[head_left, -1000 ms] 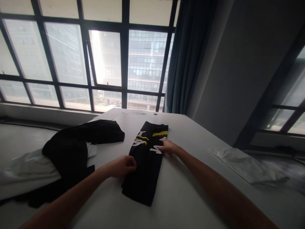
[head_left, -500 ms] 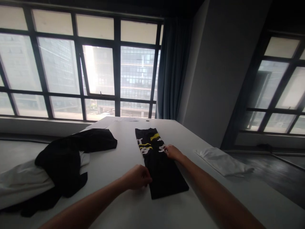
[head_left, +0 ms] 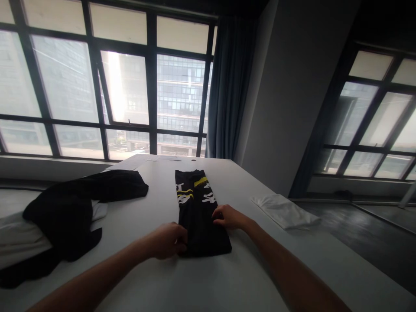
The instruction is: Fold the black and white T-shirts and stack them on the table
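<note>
I have a black shirt (head_left: pixel 199 216) folded into a long narrow strip, lying flat in the middle of the white bench (head_left: pixel 182 281) and running from near to far, with white and yellow print at its far end. My left hand (head_left: pixel 169 240) sits at the near left corner of the strip, fingers curled together and pinching the cloth edge. My right hand (head_left: pixel 229 216) rests on the right edge of the strip, a little farther away, fingers bent and pressing on the fabric; I cannot tell whether they grip a fold or only press on it. To the left, well apart from the strip, a heap of black clothes (head_left: pixel 78 203) lies over some white cloth (head_left: pixel 19 236). On the right side of the bench lies a folded white garment (head_left: pixel 286 212). Beyond the bench stand large windows (head_left: pixel 130 86) and a dark curtain (head_left: pixel 229 86).
</note>
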`<state>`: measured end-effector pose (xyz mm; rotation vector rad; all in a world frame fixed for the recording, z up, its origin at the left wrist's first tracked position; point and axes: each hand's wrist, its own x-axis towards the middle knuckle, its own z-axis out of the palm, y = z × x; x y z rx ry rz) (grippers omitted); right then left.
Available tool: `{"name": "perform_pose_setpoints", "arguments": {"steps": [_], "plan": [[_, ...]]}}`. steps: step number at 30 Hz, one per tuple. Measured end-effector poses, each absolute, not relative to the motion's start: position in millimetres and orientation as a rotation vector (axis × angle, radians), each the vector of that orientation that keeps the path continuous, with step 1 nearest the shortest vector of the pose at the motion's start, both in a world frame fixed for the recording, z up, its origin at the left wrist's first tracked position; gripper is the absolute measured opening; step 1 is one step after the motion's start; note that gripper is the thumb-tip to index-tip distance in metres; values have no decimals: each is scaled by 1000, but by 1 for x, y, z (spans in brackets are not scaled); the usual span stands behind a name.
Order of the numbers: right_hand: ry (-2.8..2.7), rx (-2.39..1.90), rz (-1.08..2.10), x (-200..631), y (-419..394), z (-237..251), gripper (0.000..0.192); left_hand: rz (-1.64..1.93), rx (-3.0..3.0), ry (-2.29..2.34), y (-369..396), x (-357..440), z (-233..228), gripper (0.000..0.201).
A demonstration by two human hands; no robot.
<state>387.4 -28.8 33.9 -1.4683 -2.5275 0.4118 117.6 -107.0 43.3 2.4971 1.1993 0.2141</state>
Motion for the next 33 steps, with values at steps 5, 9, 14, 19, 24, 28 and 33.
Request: {"name": "perform_pose_setpoints", "arguments": {"steps": [5,9,14,19,24,28,33], "plan": [[-2619,-1378,612,378,-54,54,29,290,2304,1091,-100,97,54,29],[-2748,-1395,787,369,-71,65,56,323,2425,1098,-110,107,47,40],[-2849,-1500,697,361,-82,65,61,292,2692,1072,-120,123,34,47],[-2848,-1337,726,364,-82,65,18,313,2733,1093,-118,123,33,15],[-2769,-1298,837,377,-78,73,22,317,2639,1029,-117,114,44,14],[-2769,-1322,873,385,-78,79,22,280,2595,1024,-117,107,51,14],[-2798,-1465,995,385,-81,80,19,235,2651,1058,-120,107,53,12]]}}
